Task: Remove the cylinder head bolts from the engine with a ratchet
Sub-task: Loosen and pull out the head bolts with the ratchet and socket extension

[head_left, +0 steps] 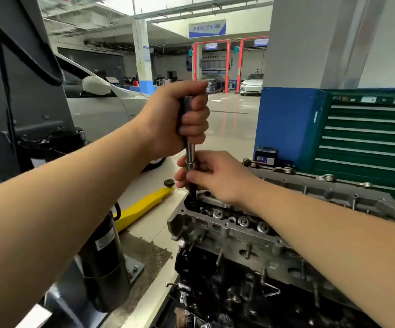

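Head camera looks forward-down, close over engine [250, 235].

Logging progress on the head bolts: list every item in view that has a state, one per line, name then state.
left hand: fist closed around the ratchet handle.
right hand: fingers pinching the shaft low down.
ratchet: upright, tip down in the cylinder head.
cylinder head: still on the engine, top uncovered.
tool cabinet: drawers shut.
yellow jack: lying on the floor.
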`<state>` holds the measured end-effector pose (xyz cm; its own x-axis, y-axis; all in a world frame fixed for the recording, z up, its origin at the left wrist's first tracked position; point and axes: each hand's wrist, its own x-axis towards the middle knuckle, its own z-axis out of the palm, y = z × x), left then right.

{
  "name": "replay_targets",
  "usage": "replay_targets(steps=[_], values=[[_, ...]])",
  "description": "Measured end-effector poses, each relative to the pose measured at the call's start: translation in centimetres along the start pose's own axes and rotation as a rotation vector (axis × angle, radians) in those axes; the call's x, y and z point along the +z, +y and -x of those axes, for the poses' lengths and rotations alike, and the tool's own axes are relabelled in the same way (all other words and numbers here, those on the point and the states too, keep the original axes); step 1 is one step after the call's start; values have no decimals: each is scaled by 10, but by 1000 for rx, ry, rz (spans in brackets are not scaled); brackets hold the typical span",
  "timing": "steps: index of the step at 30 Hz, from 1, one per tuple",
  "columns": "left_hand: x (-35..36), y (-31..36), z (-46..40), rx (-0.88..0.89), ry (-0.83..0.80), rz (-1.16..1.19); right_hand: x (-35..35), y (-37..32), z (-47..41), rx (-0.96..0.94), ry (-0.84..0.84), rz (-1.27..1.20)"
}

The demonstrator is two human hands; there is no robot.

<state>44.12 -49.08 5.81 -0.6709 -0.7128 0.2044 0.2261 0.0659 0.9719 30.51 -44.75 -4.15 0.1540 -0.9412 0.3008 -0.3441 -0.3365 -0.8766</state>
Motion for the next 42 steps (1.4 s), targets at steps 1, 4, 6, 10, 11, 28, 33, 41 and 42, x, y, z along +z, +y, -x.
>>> replay_targets(steps=[1, 4, 6, 10, 11, 28, 33, 41, 42], values=[[7, -2, 1, 37, 128, -19, 0, 0, -2, 8, 48, 78], [31, -9, 12, 210, 508, -49, 1, -4, -4, -2, 206, 436], [48, -19, 22, 292, 641, -115, 6, -8, -1, -103, 260, 530], [63, -21, 19, 352, 762, -225, 14, -10, 0, -236, 217, 627], [61, -16, 15, 323, 777, -239, 12, -10, 0, -190, 169, 536], [56, -38, 15, 381, 774, -137, 6, -9, -2, -147, 233, 581], [67, -32, 1, 352, 839, -236, 3, -3, -3, -171, 242, 805], [-4, -13, 0, 87, -101, -70, 0, 2, -1, -77, 21, 81], [-6, -13, 1, 94, -97, -64, 0, 1, -2, -66, 35, 75]])
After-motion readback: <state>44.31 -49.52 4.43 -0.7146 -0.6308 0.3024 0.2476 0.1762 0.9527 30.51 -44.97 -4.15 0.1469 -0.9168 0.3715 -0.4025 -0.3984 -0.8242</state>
